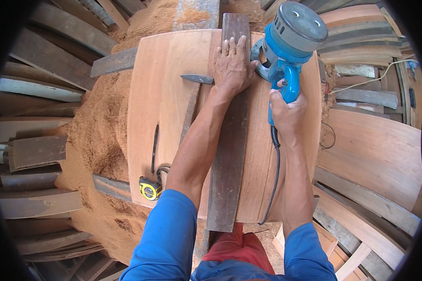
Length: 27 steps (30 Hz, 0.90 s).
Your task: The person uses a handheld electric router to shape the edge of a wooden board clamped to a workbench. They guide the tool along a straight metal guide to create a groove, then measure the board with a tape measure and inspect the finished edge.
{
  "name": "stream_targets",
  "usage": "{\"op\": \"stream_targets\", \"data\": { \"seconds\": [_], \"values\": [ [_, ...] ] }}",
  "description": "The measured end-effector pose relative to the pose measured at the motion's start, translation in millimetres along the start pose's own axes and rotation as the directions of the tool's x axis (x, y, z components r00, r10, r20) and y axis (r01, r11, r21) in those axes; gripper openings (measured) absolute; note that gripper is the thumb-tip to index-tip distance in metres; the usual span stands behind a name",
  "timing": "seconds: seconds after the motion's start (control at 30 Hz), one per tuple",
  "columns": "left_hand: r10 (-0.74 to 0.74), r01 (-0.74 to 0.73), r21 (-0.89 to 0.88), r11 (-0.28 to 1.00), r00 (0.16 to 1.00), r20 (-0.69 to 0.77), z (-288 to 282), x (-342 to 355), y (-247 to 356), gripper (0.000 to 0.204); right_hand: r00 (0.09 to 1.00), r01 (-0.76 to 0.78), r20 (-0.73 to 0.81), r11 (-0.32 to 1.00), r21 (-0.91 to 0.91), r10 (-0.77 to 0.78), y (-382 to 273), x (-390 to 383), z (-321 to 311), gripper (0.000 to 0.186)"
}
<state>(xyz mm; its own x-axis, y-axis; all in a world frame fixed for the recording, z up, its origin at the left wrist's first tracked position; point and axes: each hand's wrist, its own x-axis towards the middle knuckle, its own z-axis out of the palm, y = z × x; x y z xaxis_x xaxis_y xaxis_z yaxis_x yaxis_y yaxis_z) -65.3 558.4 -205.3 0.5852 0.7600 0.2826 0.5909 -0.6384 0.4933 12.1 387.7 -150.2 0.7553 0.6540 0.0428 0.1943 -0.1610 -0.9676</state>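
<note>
My left hand lies with fingers laid out on a long dark board, its thumb beside the router's base. The board runs lengthwise over a pale wooden panel. My right hand grips the handle of a blue-and-grey router, which stands upright along the board's right side, a black cord hanging from it. Left of my left hand lies a hammer, its shaft partly under my forearm. A thin black pencil-like stick and a yellow-and-black tape measure lie at the panel's lower left.
Sawdust is heaped left of the panel. Stacked planks surround the work at left and right. A larger wooden panel lies to the right, near a pale cable. My red-clad leg shows below.
</note>
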Motion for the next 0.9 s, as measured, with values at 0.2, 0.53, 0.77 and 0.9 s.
{"op": "stream_targets", "data": {
  "seconds": [0.2, 0.53, 0.77, 0.9],
  "values": [
    [0.029, -0.029, 0.041, 0.999, 0.999, 0.018, -2, 0, -1, 0.080, 0.997, 0.081, 0.011, 0.997, -0.007, -0.081, 2, 4, 3, 0.018],
    [0.023, -0.026, 0.044, 0.999, 0.998, 0.058, -11, -1, -1, 0.096, 0.992, 0.122, -0.020, 0.992, -0.024, -0.122, 9, 13, 7, 0.018],
    [-0.005, 0.000, 0.046, 0.999, 0.993, 0.115, -14, 1, 3, 0.100, 0.999, 0.041, -0.001, 0.999, 0.000, -0.041, 8, 19, 7, 0.031],
    [-0.006, 0.000, 0.046, 0.999, 0.992, 0.127, -17, 1, 4, 0.099, 0.999, 0.030, -0.014, 0.999, 0.023, -0.030, 6, 22, 10, 0.031]
  ]
}}
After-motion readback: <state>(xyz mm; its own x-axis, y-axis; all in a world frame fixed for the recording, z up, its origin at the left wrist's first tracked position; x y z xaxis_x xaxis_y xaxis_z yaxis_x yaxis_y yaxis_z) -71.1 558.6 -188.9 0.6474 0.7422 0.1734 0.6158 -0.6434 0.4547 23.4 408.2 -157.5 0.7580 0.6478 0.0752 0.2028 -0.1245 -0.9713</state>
